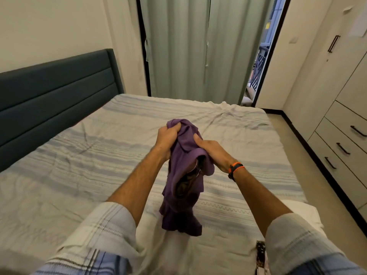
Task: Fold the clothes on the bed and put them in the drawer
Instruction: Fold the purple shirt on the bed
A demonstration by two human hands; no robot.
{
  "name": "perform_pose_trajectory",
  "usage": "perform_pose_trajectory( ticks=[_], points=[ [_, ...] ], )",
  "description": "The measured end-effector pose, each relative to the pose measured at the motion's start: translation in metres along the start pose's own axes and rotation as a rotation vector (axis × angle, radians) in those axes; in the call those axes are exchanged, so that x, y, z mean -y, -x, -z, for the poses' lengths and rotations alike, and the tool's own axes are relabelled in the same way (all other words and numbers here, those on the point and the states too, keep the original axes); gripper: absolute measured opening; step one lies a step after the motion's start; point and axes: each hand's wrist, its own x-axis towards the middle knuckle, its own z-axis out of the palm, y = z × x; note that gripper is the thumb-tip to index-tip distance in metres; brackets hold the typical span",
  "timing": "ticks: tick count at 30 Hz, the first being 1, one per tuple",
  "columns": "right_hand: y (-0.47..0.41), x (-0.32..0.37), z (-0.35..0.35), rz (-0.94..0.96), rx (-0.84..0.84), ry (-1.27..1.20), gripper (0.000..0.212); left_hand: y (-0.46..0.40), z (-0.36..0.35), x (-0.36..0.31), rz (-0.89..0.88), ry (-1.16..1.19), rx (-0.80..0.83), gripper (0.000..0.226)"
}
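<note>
Hands up: my left hand [168,135] and right hand [210,150] clench a purple shirt [184,175]. It hangs over the bed [79,165].

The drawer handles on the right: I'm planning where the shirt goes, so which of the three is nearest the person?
The lowest handle, below the middle handle and top handle; it sits closest to the camera.

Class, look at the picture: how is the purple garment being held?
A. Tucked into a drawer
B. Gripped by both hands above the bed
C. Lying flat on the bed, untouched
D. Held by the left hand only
B: the left hand and right hand both grip the bunched purple garment, which hangs over the bed.
</note>
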Motion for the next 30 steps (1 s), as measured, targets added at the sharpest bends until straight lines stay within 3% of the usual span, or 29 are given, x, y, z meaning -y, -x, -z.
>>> perform_pose_trajectory(
  ticks=[3, 6, 9, 11, 13, 15, 17, 21, 23, 25, 30],
  points=[
    [0.007, -0.002, 0.019, 0.004, 0.113, -0.088, 0.055, 0.006, -0.020, 0.005, 0.021, 0.029, 0.046, 0.015],
    [-0.002, -0.009, 0.027, 0.042, -0.053, -0.143, 0.027, 0.012, -0.038, 0.012, 0.019, 0.044, 0.115, 0.027],
    [-0.010, -0.007, 0.029, 0.024, -0.198, -0.248, 0.021, 0.016, -0.041, 0.017, -0.073, -0.115, 0.202, 0.041],
    [-0.016, -0.003, 0.032, -0.011, -0.241, -0.361, 0.014, 0.018, -0.033, 0.018, -0.112, -0.283, 0.273, 0.063],
    [-0.025, -0.002, 0.033, -0.043, -0.295, -0.454, 0.020, 0.016, -0.020, 0.021, -0.086, -0.403, 0.334, 0.087],
    [-0.034, 0.000, 0.032, -0.061, -0.339, -0.527, 0.025, 0.010, -0.007, 0.028, -0.035, -0.539, 0.363, 0.096],
    [-0.039, 0.006, 0.031, -0.070, -0.377, -0.571, 0.027, 0.000, 0.002, 0.039, -0.030, -0.663, 0.279, 0.084],
    [-0.049, 0.016, 0.028, 0.006, -0.353, -0.652, 0.024, -0.022, 0.011, 0.044, -0.162, -0.789, -0.067, 0.012],
    [-0.059, 0.015, 0.026, -0.011, -0.361, -0.621, 0.027, -0.031, 0.012, 0.037, -0.245, -0.820, -0.128, 0.021],
    [-0.068, 0.011, 0.029, -0.052, -0.419, -0.470, 0.029, -0.043, 0.011, 0.026, -0.317, -0.757, -0.139, 0.016],
    [-0.083, 0.005, 0.030, -0.121, -0.505, 0.155, 0.052, -0.080, 0.001, -0.002, -0.412, -0.642, -0.078, 0.015]
  ],
)
